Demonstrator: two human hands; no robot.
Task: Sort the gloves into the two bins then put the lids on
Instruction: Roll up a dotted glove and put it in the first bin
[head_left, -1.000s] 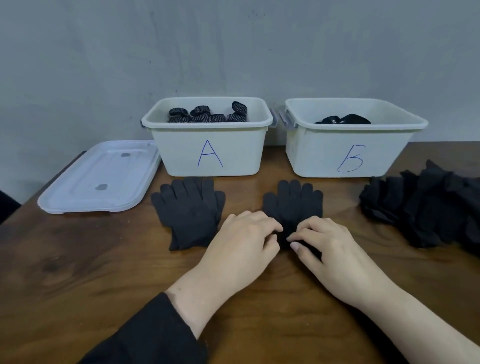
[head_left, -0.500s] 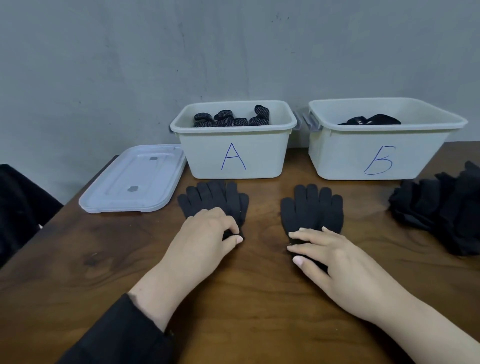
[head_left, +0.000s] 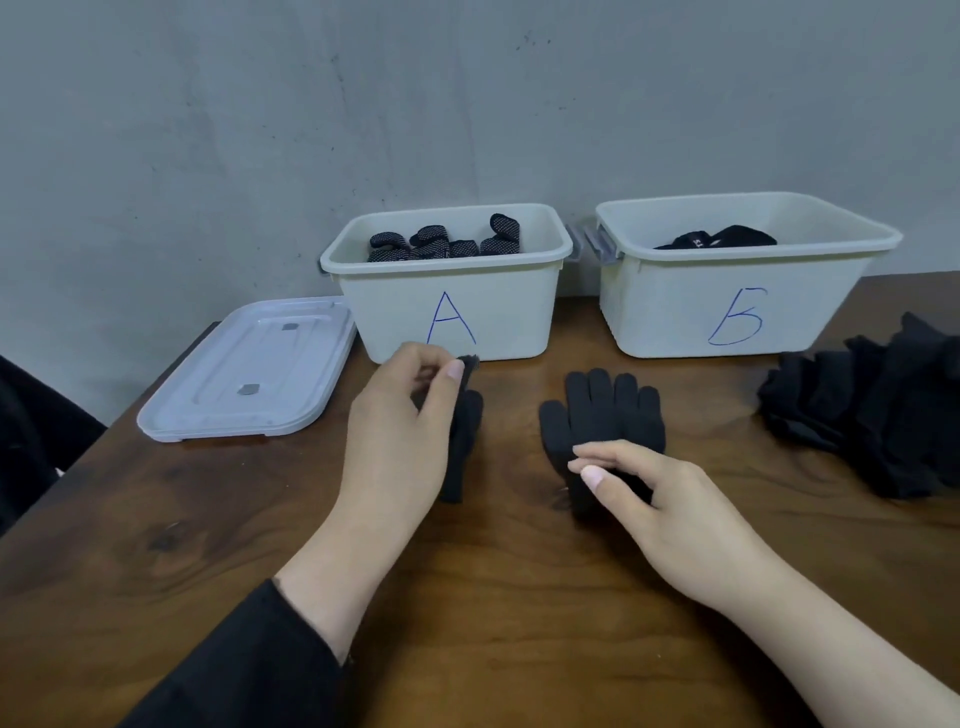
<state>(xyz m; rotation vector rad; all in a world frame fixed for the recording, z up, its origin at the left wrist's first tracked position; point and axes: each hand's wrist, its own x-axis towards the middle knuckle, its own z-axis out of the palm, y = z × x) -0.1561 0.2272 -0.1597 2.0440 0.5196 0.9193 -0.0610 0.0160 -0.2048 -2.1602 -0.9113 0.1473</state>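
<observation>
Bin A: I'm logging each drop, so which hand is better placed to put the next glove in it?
Left. The left hand pinches a lifted glove directly before bin A; the right hand holds another glove flat on the table.

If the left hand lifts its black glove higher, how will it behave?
Probably floppy: the glove already folds and hangs from the left hand's pinch. Likely light, since two fingers raise it. The knit probably won't slip.

Dark wooden table (head_left: 493, 597) with visible grain and a knot near its left edge, plain grey wall (head_left: 363, 104) rising behind its far edge, dark object (head_left: 31, 441) off the left edge, cropped, unidentifiable
</observation>
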